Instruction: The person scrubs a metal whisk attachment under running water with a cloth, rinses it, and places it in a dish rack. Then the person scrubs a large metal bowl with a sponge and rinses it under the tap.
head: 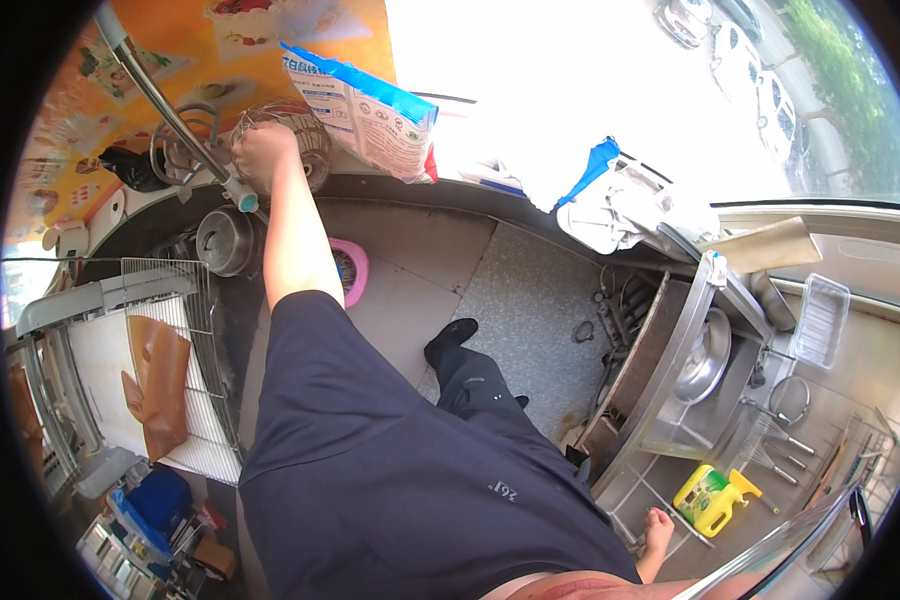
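At the upper left, my left hand [266,154] is curled at a large balloon whisk with thin metal wires [270,112], and seems to grip it; its palm is hidden. Another rounded wire whisk head [307,139] stands right beside it, and a grey flat mixer beater [187,146] is to the left. A printed plastic bag with a blue top edge [367,109] leans close by. At the lower right, my right hand [656,529] hangs with curled fingers near a metal rack; whether it holds anything is unclear. A yellow spray bottle [712,499] lies to its right.
A metal tube [172,112] slants past my left hand. Below are a steel pot [226,240] and a pink basin [352,271]. On the left stands a wire rack [217,420] with brown sheet material [161,382]. At right is a steel sink [720,427] with a bowl [705,356].
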The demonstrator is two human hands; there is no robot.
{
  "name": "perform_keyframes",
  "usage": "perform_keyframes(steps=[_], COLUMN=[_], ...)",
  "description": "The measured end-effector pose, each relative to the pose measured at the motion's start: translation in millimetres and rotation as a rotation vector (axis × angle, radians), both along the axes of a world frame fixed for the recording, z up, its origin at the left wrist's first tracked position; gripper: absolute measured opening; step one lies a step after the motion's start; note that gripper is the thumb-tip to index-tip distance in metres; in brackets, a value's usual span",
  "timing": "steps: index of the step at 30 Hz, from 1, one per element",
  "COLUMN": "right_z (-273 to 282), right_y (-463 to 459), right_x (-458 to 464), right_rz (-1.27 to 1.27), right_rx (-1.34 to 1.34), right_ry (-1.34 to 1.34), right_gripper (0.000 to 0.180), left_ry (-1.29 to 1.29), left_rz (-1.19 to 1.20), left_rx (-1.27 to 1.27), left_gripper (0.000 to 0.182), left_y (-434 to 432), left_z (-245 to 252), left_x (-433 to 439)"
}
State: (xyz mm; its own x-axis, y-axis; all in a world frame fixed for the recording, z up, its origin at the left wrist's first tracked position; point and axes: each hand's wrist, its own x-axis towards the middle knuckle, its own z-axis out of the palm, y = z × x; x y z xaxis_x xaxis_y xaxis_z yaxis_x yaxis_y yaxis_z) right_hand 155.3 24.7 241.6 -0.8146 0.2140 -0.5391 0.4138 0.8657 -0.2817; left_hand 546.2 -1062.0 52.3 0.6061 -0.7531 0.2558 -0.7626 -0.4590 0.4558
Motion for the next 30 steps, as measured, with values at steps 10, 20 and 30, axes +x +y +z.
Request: perform_keyframes(steps=[10, 20, 30], right_z=[5, -12, -34], right_y=[-28, 9, 31], right_x=[-8, -23, 25], right_rz=[0.057, 0.198, 0.035], right_rx=[0.112, 0.046, 0.019], right_ry=[-0.005, 0.109, 0.103], right_gripper=[0.019, 0.019, 0.027], left_ry=[-0.050, -0.019, -0.282], left_rz=[-0.011, -0.223, -0.453], left_rx=[-0.182, 0.453, 0.489], left_gripper=[0.040, 0.053, 0.061], left_y=[-69, -86, -75], left_z=[-33, 12, 48], left_x=[28, 62, 59])
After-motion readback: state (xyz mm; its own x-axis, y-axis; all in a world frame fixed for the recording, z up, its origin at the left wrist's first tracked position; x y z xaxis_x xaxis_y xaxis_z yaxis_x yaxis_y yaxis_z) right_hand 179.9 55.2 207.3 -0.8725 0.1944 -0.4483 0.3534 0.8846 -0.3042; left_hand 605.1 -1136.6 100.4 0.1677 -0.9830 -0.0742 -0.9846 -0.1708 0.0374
